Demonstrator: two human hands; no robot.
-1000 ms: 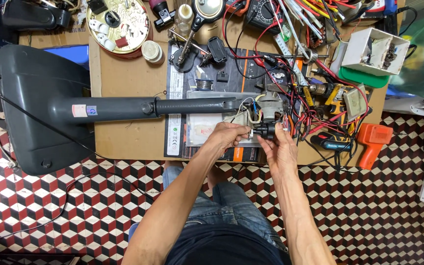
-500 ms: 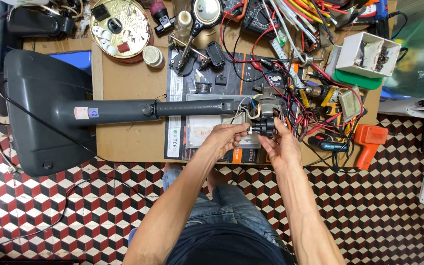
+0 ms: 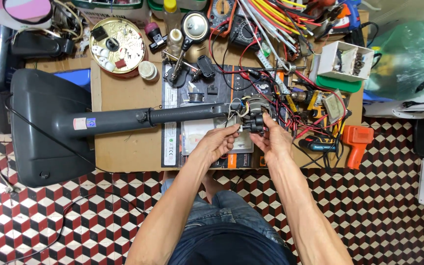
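While pinched between both fingers (image 3: 231,131) | black motor part (image 3: 256,122) | pole (image 3: 172,115) end

A round gold tin (image 3: 117,45) of small parts sits at the desk's (image 3: 123,147) far left — beside it a magnifier (image 3: 195,26). Rightward lie an orange drill (image 3: 356,142), a white box (image 3: 345,60), a green bag (image 3: 408,59) — cube-patterned floor (image 3: 369,206) below.

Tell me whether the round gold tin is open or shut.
Open. The tin has no lid on it, and small white and dark parts show lying loose inside it on the bench.
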